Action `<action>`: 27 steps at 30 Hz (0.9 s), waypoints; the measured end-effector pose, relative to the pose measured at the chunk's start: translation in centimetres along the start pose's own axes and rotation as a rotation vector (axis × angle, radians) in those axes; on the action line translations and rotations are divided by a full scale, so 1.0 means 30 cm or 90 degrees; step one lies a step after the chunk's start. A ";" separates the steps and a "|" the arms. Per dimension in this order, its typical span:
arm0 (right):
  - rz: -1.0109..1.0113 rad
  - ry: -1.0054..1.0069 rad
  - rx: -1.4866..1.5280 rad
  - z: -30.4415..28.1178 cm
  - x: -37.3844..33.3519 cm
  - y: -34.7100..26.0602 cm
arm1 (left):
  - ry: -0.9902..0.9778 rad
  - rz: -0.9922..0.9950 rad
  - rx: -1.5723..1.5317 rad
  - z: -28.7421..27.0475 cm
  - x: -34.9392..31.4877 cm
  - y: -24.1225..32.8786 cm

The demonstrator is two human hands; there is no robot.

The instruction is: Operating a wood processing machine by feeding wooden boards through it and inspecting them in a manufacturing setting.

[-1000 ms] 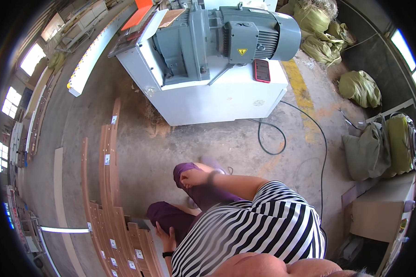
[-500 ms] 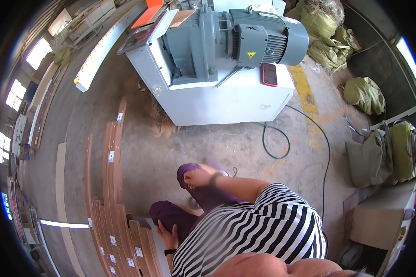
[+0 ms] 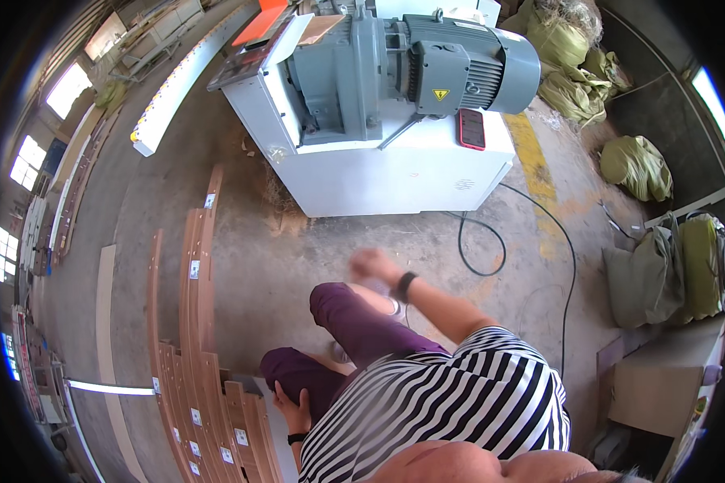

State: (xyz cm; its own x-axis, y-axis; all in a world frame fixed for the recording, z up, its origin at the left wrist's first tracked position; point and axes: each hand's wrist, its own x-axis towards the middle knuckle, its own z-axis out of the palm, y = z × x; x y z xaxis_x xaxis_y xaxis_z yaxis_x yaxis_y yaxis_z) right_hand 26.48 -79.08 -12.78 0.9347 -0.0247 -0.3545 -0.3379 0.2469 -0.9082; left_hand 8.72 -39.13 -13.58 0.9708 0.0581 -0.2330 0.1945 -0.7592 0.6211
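Note:
My left hand (image 3: 296, 412) lies on the purple trouser leg (image 3: 298, 378) near my left knee, its fingers spread and nothing in it. A dark band circles that wrist. Lifted off the right knee, my right hand (image 3: 372, 266) hangs in front of it above the concrete floor. Motion smears its fingers, so their state does not show. Ahead stands a white machine base (image 3: 403, 189) carrying a grey-green electric motor (image 3: 467, 68) with a gearbox. A phone in a red case (image 3: 471, 130) rests on the base's near right edge.
Long brown boards (image 3: 197, 322) with white labels lie stacked to my left. A black cable (image 3: 573, 266) loops over the floor at right. Stuffed sacks (image 3: 636, 165) line the right wall, with a cardboard box (image 3: 660, 378) nearer me. A white beam (image 3: 165, 105) extends at far left.
My right hand has risen off the right knee and moved forward and to the right. The left hand stays on the left leg.

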 end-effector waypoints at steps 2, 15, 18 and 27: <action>-0.051 0.112 -0.026 -0.139 0.015 -0.067 | 0.006 -0.004 -0.001 -0.003 -0.004 -0.016; -0.010 0.050 -0.311 -0.110 -0.069 0.160 | 0.016 -0.058 0.041 0.009 0.027 0.015; -0.189 0.031 -0.469 0.074 -0.120 0.176 | 0.017 -0.061 0.044 0.009 0.024 0.022; -0.437 -0.244 -0.811 0.243 -0.181 0.151 | 0.013 -0.044 0.072 0.008 0.012 0.053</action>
State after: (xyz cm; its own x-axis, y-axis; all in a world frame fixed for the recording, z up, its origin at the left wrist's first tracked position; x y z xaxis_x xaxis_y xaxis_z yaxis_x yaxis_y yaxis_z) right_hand 20.66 -70.75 -13.35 0.8501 0.5159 0.1058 0.4894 -0.6999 -0.5203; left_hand 9.36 -40.48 -12.85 0.9585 0.1252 -0.2561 0.2451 -0.8209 0.5158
